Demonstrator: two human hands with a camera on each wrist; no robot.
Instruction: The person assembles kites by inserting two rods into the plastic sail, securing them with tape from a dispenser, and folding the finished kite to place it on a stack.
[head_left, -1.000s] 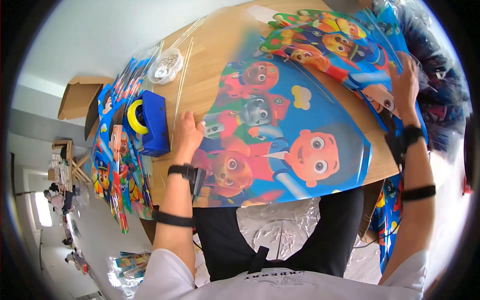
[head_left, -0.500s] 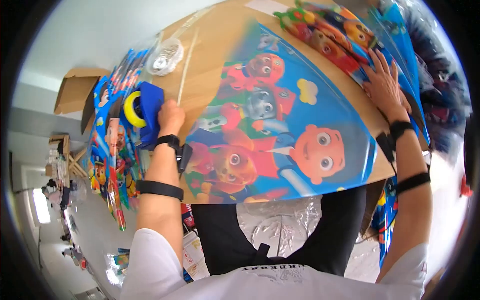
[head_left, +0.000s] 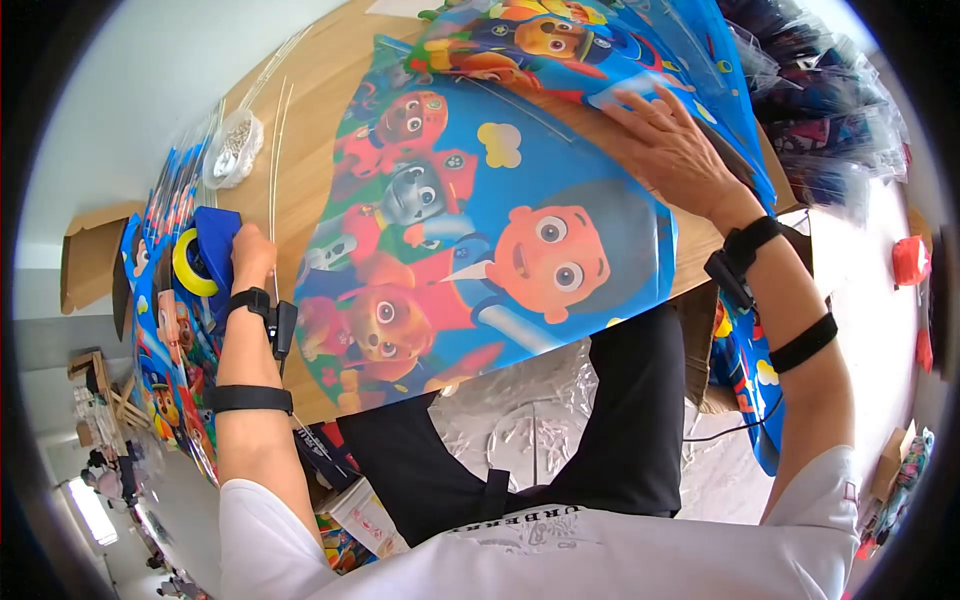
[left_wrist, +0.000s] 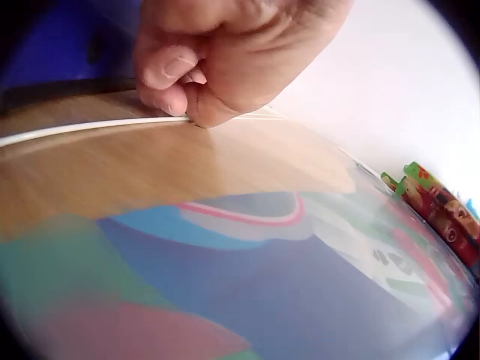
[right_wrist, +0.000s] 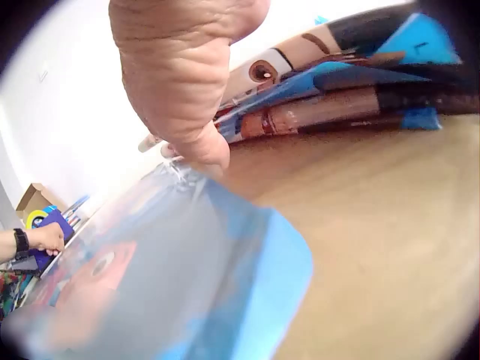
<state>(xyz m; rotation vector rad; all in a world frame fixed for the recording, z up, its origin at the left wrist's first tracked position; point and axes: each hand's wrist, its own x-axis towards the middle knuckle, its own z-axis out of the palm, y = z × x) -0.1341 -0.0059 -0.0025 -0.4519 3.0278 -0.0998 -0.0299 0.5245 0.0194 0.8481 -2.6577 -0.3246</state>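
A printed cartoon sheet (head_left: 450,250) lies flat on the wooden table, its lower edge near the person's lap. Left of it, the left hand (head_left: 253,255) is beside the blue tape dispenser (head_left: 218,235). In the left wrist view that hand (left_wrist: 240,52) has curled fingers and pinches a thin white stick (left_wrist: 75,131) against the tabletop. The right hand (head_left: 680,155) reaches over the sheet's upper right edge with fingers spread, by a pile of printed sheets (head_left: 560,45). Seen from the right wrist, the thumb side of the hand (right_wrist: 176,75) touches the sheet's clear film (right_wrist: 195,247); its other fingers are hidden.
More thin sticks (head_left: 275,160) and a white bowl of small pieces (head_left: 233,150) are at the table's left. Yellow tape (head_left: 190,262) sits on the dispenser. An open cardboard box (head_left: 95,260) stands beyond, and plastic-wrapped bundles (head_left: 830,120) are at the right.
The left hand has moved left from the sheet's edge to the sticks beside the dispenser. The right hand has come from the pile onto the sheet's edge. The head view has shifted.
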